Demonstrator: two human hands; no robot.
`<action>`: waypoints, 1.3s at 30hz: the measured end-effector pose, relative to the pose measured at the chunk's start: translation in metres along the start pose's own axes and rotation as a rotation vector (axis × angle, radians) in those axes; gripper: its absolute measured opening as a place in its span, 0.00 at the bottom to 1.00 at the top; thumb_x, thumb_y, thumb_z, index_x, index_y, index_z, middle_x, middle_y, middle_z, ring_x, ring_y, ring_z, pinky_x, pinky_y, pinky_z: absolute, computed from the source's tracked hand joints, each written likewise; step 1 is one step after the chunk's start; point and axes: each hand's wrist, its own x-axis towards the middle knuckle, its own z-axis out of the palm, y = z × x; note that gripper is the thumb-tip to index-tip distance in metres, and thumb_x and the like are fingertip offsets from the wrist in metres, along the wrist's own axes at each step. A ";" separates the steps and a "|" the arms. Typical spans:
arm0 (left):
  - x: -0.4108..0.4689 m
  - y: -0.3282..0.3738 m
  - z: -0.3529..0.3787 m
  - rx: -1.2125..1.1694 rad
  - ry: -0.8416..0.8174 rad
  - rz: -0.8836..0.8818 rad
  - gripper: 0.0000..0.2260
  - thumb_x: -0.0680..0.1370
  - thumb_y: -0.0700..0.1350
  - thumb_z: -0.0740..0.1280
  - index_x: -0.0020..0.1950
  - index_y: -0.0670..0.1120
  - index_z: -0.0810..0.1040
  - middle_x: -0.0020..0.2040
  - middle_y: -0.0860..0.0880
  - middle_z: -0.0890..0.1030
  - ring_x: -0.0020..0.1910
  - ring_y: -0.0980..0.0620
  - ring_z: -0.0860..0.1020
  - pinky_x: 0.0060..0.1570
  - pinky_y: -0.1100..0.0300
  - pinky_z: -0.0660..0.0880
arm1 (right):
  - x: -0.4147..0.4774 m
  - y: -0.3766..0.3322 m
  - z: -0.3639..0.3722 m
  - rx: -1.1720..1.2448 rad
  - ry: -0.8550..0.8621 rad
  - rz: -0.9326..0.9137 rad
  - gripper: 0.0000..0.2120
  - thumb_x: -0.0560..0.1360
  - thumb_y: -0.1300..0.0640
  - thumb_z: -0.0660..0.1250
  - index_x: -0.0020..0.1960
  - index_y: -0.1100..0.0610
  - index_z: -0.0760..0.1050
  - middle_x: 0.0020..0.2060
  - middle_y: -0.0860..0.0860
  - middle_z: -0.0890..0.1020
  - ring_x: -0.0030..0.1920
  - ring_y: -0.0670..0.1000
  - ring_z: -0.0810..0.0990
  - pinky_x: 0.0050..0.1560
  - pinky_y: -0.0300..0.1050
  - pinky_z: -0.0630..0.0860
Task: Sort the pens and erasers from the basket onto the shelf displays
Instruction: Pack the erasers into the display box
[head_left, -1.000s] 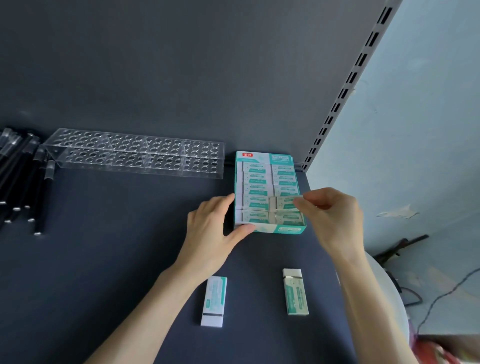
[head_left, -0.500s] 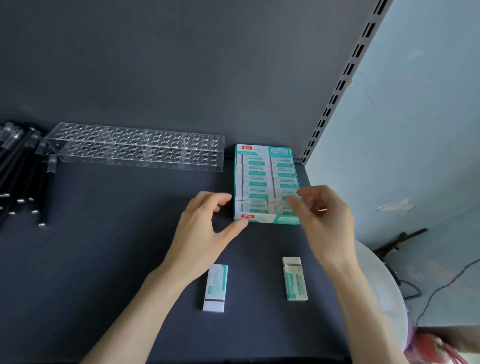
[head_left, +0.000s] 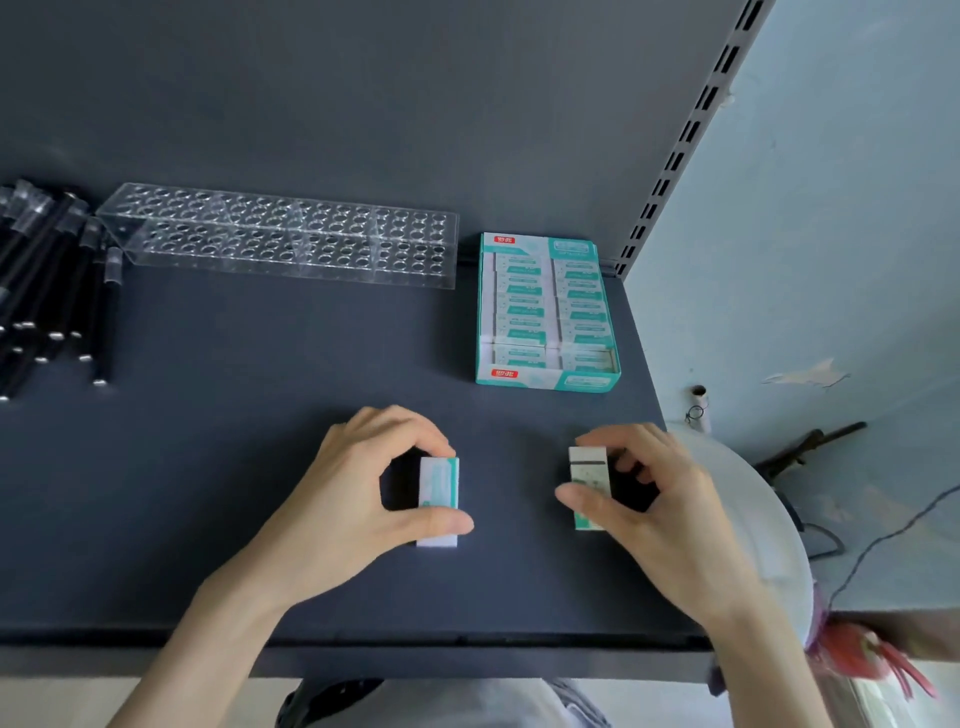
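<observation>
Your left hand (head_left: 358, 499) is pinching the left eraser (head_left: 439, 483), your right hand (head_left: 660, 514) the right eraser (head_left: 587, 478), at the shelf (head_left: 208, 467) front. The eraser box (head_left: 545, 312), clear pen rack (head_left: 280, 234) and black pens (head_left: 47, 291) are sitting behind.

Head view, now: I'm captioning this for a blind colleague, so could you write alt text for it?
Two bare hands each pinch one eraser at the front of a dark shelf, the left hand a white-and-teal eraser, the right hand a white eraser. Behind them sit a teal box of erasers, a clear pen rack and, far left, black pens.
</observation>
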 end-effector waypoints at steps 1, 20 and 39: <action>0.000 0.002 0.000 -0.062 0.018 -0.034 0.17 0.61 0.62 0.72 0.47 0.59 0.76 0.51 0.62 0.77 0.54 0.60 0.74 0.52 0.72 0.66 | 0.001 -0.003 0.001 0.067 -0.005 0.012 0.13 0.66 0.52 0.77 0.46 0.42 0.76 0.40 0.40 0.78 0.42 0.46 0.74 0.44 0.28 0.68; 0.076 0.044 0.003 -0.697 0.174 -0.173 0.08 0.73 0.37 0.71 0.49 0.43 0.76 0.31 0.58 0.80 0.26 0.60 0.73 0.27 0.70 0.67 | 0.067 -0.034 0.003 0.653 -0.039 0.067 0.13 0.70 0.69 0.69 0.52 0.58 0.80 0.47 0.50 0.85 0.44 0.45 0.83 0.43 0.33 0.76; 0.081 0.027 0.005 -0.926 0.417 -0.251 0.10 0.78 0.36 0.64 0.54 0.48 0.80 0.41 0.50 0.79 0.40 0.57 0.80 0.40 0.60 0.80 | 0.095 -0.037 0.025 0.023 0.219 0.165 0.08 0.68 0.56 0.75 0.35 0.57 0.78 0.34 0.41 0.79 0.35 0.41 0.78 0.33 0.26 0.71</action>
